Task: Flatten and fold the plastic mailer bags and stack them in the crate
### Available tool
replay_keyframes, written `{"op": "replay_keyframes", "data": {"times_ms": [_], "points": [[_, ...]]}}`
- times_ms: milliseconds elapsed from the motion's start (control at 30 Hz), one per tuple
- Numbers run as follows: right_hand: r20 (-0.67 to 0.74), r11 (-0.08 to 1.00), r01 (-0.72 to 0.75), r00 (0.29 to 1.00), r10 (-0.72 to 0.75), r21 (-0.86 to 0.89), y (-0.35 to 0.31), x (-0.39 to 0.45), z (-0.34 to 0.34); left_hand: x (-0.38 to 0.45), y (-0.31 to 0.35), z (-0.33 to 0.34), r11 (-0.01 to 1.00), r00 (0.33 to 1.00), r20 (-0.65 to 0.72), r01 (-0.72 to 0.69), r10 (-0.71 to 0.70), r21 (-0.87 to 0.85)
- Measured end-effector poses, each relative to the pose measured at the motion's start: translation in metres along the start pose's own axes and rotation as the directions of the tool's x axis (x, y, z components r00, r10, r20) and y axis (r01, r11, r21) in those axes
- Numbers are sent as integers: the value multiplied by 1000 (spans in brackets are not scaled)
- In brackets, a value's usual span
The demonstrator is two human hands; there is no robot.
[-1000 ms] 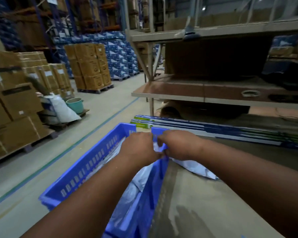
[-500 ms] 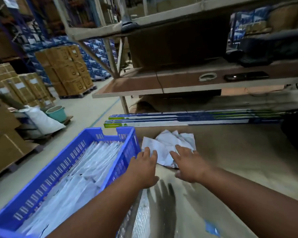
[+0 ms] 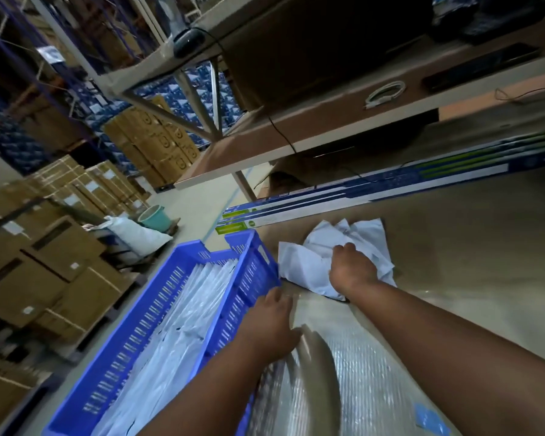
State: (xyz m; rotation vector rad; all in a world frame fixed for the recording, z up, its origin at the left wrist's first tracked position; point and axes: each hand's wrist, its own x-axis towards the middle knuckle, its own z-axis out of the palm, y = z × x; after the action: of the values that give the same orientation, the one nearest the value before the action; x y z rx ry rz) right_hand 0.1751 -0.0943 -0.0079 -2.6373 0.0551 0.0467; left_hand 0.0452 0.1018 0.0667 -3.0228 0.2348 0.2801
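A loose heap of crumpled white plastic mailer bags [image 3: 364, 247] lies on a tan work table [image 3: 472, 262], just right of the far corner of a blue slotted plastic crate [image 3: 158, 313]. The right hand [image 3: 351, 270] rests on top of the heap with its fingers curled down into the plastic, grasping a bag. The left hand [image 3: 272, 325] sits nearer the viewer, between the crate's right wall and a sheet of bubble wrap [image 3: 353, 372] spread over the table; its fingers look relaxed and spread, holding nothing, though the fingertips are blurred. Inside the crate, flattened white mailers [image 3: 183, 325] lie in overlapping layers along its length. Past the heap, long narrow blue-and-green boxes [image 3: 390, 187] lie along the table's far edge. Above them runs a brown shelf [image 3: 328, 127] carrying a coiled white cable [image 3: 385, 94]. To the left, stacked cardboard cartons [image 3: 51, 247] stand on the warehouse floor beside a teal bucket [image 3: 153, 217].
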Motion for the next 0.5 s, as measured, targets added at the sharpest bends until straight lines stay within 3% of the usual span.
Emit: {"op": "replay_keyframes", "data": {"times_ms": [133,300,400,500], "points": [[-92,969,243,965,-246,-45,8,-11,-5,-9,-2,10,998,995,-83,-55,55,4],[-85,811,577,807,-584,-93,48,-83,-9,-31,-6,32,986,921,-363,-164,140,-35],[-15,779,627,779,-627,-14,79,-139,-8,-43,-4,61,977,902,-394,-210,175,-47],[31,818,574,818,-575,41,103,-184,-1,-49,0,95,961,920,-306,-271,243,-53]]}}
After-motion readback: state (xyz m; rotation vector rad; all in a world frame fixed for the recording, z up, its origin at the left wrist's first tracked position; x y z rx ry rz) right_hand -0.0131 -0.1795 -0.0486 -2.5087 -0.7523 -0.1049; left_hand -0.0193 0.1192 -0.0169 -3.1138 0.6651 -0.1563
